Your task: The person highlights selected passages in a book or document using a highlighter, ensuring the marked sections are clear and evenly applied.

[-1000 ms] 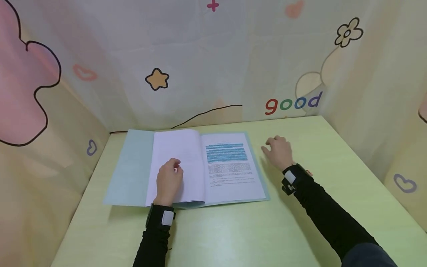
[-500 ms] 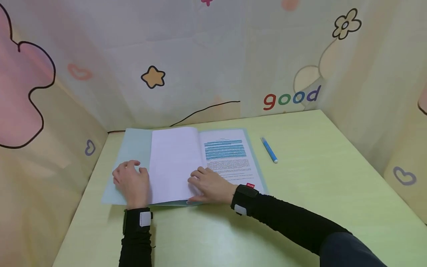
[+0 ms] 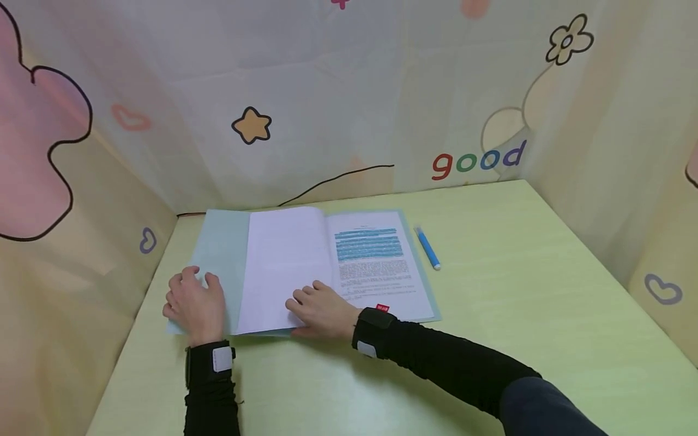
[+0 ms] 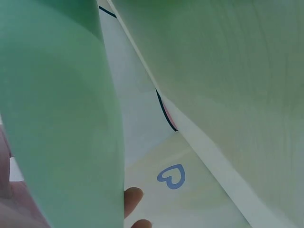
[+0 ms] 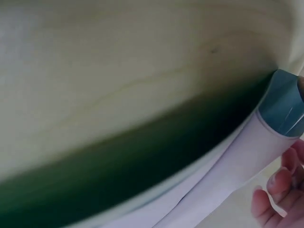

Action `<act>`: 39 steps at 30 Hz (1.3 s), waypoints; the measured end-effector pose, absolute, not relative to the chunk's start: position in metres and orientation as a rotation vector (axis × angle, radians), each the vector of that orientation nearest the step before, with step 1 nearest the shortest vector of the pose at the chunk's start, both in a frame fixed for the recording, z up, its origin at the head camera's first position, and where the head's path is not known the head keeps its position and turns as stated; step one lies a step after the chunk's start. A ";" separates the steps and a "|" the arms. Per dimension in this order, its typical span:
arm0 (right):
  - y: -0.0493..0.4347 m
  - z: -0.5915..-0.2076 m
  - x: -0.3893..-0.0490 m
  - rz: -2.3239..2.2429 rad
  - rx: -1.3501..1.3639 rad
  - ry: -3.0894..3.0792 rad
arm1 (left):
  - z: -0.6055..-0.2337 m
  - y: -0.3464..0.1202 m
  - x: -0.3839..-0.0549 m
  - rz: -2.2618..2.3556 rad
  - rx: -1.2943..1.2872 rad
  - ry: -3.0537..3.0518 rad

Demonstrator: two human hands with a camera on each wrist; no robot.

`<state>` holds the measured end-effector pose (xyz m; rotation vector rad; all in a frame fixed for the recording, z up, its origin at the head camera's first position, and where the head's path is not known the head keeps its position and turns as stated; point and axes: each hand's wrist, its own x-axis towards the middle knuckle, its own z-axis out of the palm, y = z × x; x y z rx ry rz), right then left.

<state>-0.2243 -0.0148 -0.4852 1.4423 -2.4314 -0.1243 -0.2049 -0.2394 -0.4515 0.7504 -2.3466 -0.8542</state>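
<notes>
A pale blue folder [image 3: 220, 236] lies open on the table, with a blank white page [image 3: 286, 260] on its left and a printed page [image 3: 376, 275] on its right. Several lines of print are highlighted blue. At the cover's lower left corner my left hand [image 3: 196, 306] grips the edge; in the left wrist view fingertips [image 4: 133, 202] show past one side of the cover. My right hand [image 3: 324, 312] holds the lower edge of the left-hand sheets, its thumb at the cover side and curled fingers [image 5: 278, 190] at the page side in the right wrist view.
A blue marker [image 3: 428, 248] lies just right of the folder. The pale yellow-green table [image 3: 545, 303] extends right and toward the front. Patterned curtains [image 3: 338, 103] hang behind and at both sides.
My right hand has come from the far right, beside the folder, to the pages' lower edge. My left hand has shifted left to the cover's corner. The marker, uncovered, has rolled slightly left.
</notes>
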 end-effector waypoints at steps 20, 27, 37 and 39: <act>-0.003 -0.472 -0.225 0.124 1.340 -2.406 | -0.449 -0.242 -0.206 -0.868 0.758 -2.306; 0.008 -0.468 -0.223 0.170 1.272 -2.411 | -0.448 -0.243 -0.205 -0.868 0.755 -2.321; 0.028 -0.470 -0.218 0.250 1.219 -2.370 | -0.449 -0.245 -0.203 -0.871 0.751 -2.331; 0.033 -0.470 -0.217 0.273 1.208 -2.389 | -0.449 -0.245 -0.203 -0.870 0.745 -2.330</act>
